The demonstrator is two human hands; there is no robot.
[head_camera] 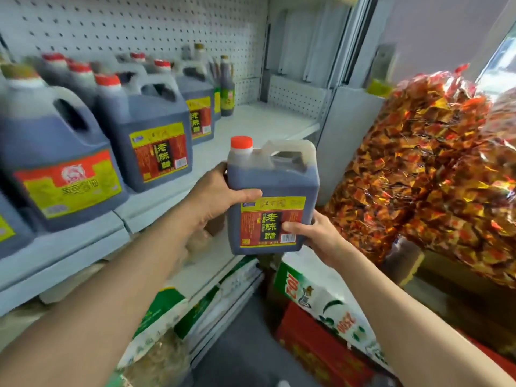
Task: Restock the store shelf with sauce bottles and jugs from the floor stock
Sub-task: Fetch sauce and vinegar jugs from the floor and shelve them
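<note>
Held jug: a dark jug (272,196) with a red cap (241,143) and a yellow and red label is up in the air, in front of the shelf edge. It stands almost straight up, not on anything.
Left hand: the left hand (220,195) holds the jug's left side near the top. The thumb lies across the front, just above the label, and the fingers wrap round behind.
Right hand: the right hand (315,233) holds the jug's bottom right corner. The thumb presses on the label and the fingers curl under and behind.
Shelf: the pale shelf (257,121) has a bare spot at its right end, past the held jug.
Jugs on shelf: a big jug with a green and red label (55,160) stands at the left. Just beside it is a jug with the same label as the held one (152,135). More jugs stand behind, and a tall thin bottle (227,86) is at the back.
Back wall: a white board full of little holes (139,23).
Right side: big clear bags of red and gold wrapped snacks (418,163).
Below: green and white sacks (321,305) and a red box (321,350).
</note>
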